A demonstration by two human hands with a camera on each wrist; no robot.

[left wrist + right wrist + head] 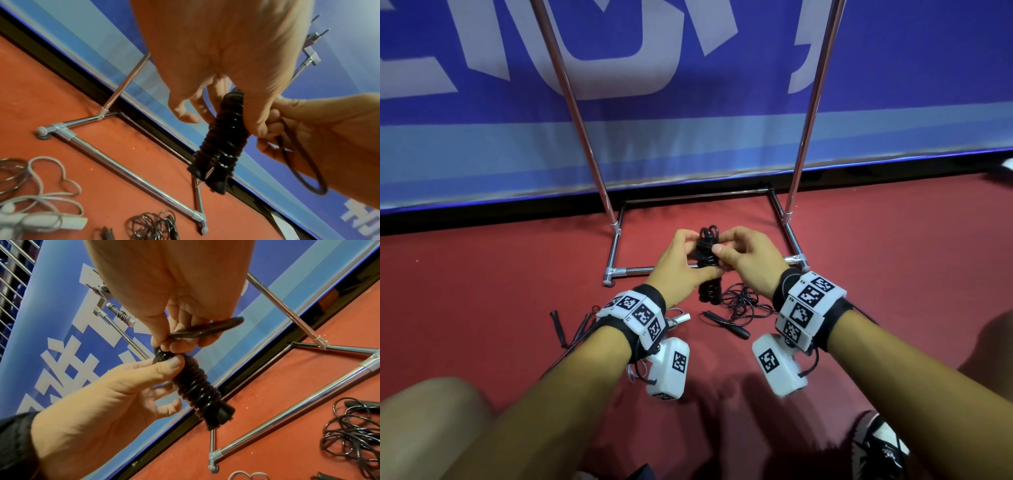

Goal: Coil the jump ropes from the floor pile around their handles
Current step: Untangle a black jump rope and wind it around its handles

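Observation:
A black jump rope [708, 270] [222, 142] [197, 389] is wound in tight turns round its paired handles, held upright above the red floor. My left hand [681, 260] [236, 81] [123, 386] grips the wound bundle near its upper end between thumb and fingers. My right hand [743, 257] [308, 129] [174, 313] pinches the loose end loop of the rope [207, 331] [304, 175] just above the bundle. A loose black rope [739, 305] [353, 434] [154, 225] lies tangled on the floor below my hands, one handle [727, 323] sticking out.
A chrome rack base [619, 272] [115, 164] [287, 410] stands on the red floor just beyond my hands, its uprights [575, 113] rising before a blue banner [688, 102]. A pale grey rope [41, 201] [681, 317] and black handles [560, 327] lie under my left wrist. A shoe [880, 448] is lower right.

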